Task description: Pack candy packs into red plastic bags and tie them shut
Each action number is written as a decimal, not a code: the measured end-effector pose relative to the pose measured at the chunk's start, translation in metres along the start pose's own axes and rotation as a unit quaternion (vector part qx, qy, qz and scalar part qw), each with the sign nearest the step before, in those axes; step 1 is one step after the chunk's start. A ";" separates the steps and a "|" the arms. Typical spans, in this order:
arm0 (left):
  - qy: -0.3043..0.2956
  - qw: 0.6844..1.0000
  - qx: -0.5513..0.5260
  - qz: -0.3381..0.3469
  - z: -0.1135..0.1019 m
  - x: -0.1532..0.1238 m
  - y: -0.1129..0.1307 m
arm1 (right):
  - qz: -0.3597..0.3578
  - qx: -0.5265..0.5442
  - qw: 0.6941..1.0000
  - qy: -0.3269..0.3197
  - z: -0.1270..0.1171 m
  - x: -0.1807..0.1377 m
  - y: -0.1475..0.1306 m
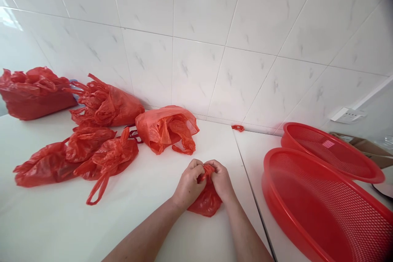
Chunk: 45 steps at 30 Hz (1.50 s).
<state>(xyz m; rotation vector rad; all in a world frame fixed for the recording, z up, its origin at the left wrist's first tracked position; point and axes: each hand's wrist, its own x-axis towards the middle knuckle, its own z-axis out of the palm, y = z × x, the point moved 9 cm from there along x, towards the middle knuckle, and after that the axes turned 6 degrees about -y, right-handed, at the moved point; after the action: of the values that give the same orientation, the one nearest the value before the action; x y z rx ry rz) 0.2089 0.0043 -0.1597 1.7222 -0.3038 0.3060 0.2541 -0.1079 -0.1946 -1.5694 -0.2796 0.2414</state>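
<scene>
A small red plastic bag (206, 202) rests on the white table in front of me, its lower part rounded out by contents I cannot make out. My left hand (190, 184) grips the gathered top of this bag from the left, fingers curled in. From the other side my right hand (221, 178) pinches the same bunched plastic. Both hands are closed and nearly touch each other. The fingertips are partly hidden in the folds. Just beyond them lies a crumpled red bag (167, 129) with its mouth gaping toward me.
Several tied red bags (107, 155) lie on the left of the table (138, 221). Two fuller bags stand behind, one a bundle of red bags (107, 102). Red mesh baskets (285, 204) occupy the right, past a table seam. A red scrap (238, 128) sits by the tiled wall.
</scene>
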 end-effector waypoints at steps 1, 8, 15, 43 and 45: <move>0.016 1.000 0.000 -0.002 -0.005 0.001 -0.001 | 0.005 0.028 0.999 -0.016 0.002 0.000 0.000; 0.044 0.999 0.024 0.013 -0.016 0.004 0.002 | 0.025 0.271 0.960 -0.068 0.004 0.001 0.005; 0.060 0.996 0.035 0.055 -0.024 -0.002 0.015 | -0.011 0.172 0.976 0.137 -0.060 0.008 0.020; -0.157 0.966 0.191 0.079 0.024 -0.005 0.006 | 0.022 -0.165 0.986 0.003 -0.040 0.016 0.031; -0.123 0.971 0.197 0.062 0.010 -0.004 0.018 | 0.044 -0.149 0.988 0.006 -0.040 0.015 0.032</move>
<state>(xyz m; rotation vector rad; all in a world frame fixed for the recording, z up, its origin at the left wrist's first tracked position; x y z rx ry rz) 0.1989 -0.0085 -0.1462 2.1436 -0.5640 0.2549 0.2821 -0.1413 -0.2257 -1.8815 -0.2453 0.2682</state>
